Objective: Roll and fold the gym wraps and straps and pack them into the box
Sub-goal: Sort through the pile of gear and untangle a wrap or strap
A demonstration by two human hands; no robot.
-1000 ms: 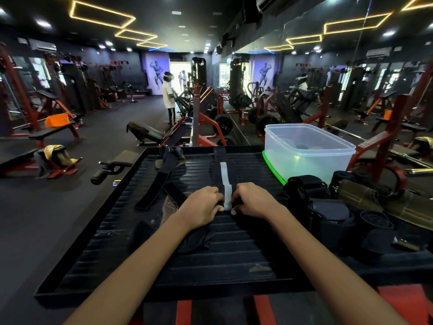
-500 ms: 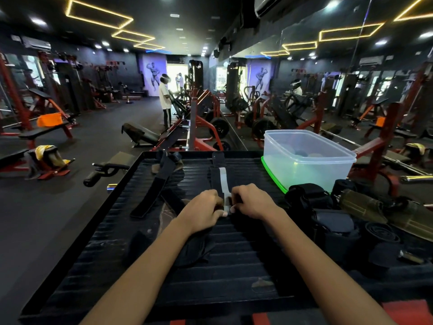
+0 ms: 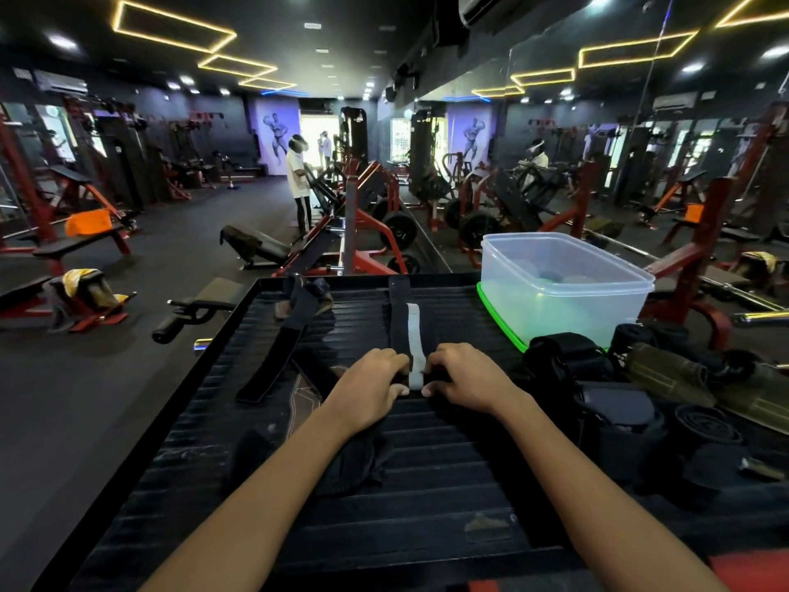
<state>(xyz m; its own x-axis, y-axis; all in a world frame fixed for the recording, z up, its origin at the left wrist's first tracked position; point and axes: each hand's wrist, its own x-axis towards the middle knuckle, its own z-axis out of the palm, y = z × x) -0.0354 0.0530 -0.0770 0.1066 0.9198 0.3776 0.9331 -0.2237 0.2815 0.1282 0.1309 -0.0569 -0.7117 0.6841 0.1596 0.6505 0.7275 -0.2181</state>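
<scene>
1. Hands: I am seeing the left hand (image 3: 370, 384) and right hand (image 3: 463, 380) close together on the ribbed black platform (image 3: 427, 506), fingers of both curled onto the near end of the black wrap with a white stripe (image 3: 409, 331), which is lying straight away from me.
2. Box (image 3: 563, 288) is sitting at the platform's far right corner on a green lid (image 3: 497, 320); a few rolls appear inside, blurred through the plastic.
3. Risk: the roll is starting between two thumbs; uneven pressure would likely be skewing it, leaving a cone too loose to pack.
4. Risk: the ribs may be snagging the fabric and dragging the tail sideways.
5. Change: compared with a second ago, the hands are sitting slightly farther along the wrap, with less of the stripe showing beyond them. Loose straps (image 3: 294, 331) are unmoved.
</scene>
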